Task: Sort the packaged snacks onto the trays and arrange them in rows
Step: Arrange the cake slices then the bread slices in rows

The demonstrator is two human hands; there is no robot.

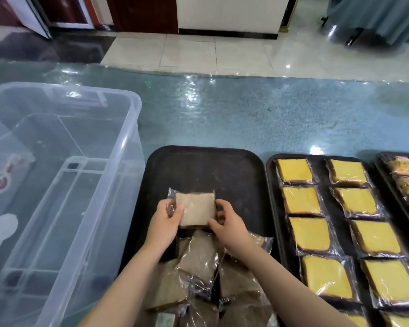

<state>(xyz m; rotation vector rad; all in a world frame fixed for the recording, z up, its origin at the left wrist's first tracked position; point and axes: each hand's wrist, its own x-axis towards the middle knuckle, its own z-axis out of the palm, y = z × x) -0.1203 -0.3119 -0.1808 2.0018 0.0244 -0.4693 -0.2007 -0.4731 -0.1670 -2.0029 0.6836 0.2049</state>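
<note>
A clear plastic bin (57,185) is sitting at nine o'clock on the teal surface (246,109). A brown cake slice in clear wrap (195,210) is being gripped by the left hand (167,223) and right hand (229,223) over the black tray (210,166), its heap of brown packets (203,279) lying at six o'clock. At three o'clock, a second tray (273,185) is holding yellow cake packets (302,200) in two rows.

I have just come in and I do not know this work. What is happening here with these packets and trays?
A person is sorting wrapped snacks onto trays. The left hand and the right hand hold one brown packet by its two sides, over the dark tray. More brown packets lie in a loose pile at the near end of that tray. The next tray already carries yellow packets in two neat rows. A clear plastic bin stands on the left.
</note>
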